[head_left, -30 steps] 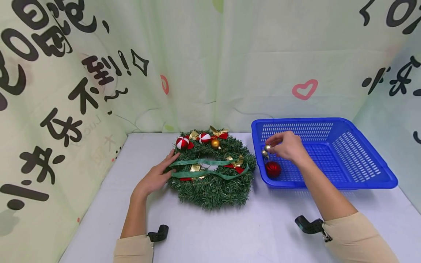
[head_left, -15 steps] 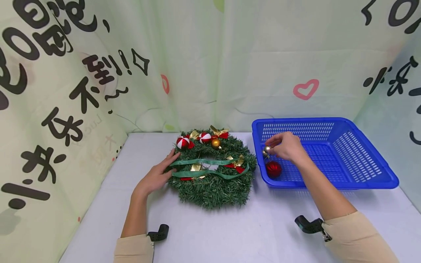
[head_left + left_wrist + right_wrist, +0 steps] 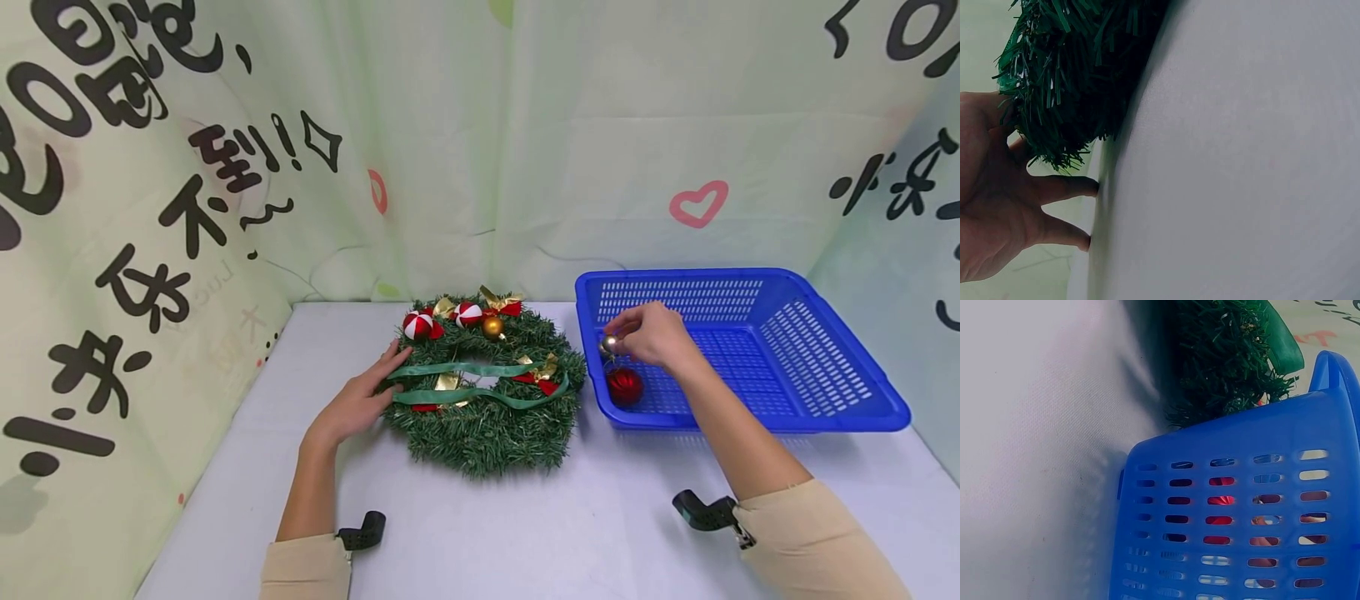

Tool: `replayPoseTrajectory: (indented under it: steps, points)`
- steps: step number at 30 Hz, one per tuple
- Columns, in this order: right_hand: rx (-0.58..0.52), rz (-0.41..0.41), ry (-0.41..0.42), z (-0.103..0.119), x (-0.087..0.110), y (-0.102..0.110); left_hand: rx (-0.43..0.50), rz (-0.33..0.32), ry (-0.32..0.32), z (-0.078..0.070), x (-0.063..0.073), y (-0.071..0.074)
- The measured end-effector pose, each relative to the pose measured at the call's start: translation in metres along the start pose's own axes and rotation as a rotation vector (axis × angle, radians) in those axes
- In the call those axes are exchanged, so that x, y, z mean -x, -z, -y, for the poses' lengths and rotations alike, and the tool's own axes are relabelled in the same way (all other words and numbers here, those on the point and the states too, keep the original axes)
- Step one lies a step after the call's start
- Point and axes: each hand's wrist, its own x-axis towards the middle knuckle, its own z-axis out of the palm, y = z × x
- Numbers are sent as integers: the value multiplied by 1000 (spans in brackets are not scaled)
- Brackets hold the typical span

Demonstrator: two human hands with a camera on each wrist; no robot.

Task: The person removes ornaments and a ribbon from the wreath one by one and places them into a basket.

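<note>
A green wreath [image 3: 487, 437] lies on the white table, trimmed with red-and-white balls [image 3: 417, 325], a gold ball [image 3: 492, 327], red and gold bows [image 3: 536, 379] and green ribbon [image 3: 483, 398]. My left hand [image 3: 360, 400] rests against its left side with fingers spread; in the left wrist view two fingertips touch the table. Over the left end of the blue basket [image 3: 817, 358], my right hand [image 3: 652, 335] pinches a small shiny gold bauble [image 3: 609, 342]. A red ball ornament [image 3: 625, 387] sits just below it in the basket.
The basket stands right beside the wreath, and its slotted wall [image 3: 1204, 506] hides most of the right hand in the right wrist view. A printed curtain [image 3: 525, 167] hangs behind the table and along both sides.
The gold bauble at my right fingertips has turned or dropped slightly, and a second gold one beside it shows less. My left hand and the wreath stay in place.
</note>
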Motion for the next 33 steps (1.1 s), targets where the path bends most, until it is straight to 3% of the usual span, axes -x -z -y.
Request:
replayPoseTrajectory:
  steps: [33]
  points:
    - [-17, 19, -6, -3, 1, -4, 0, -3, -4, 2, -1, -1]
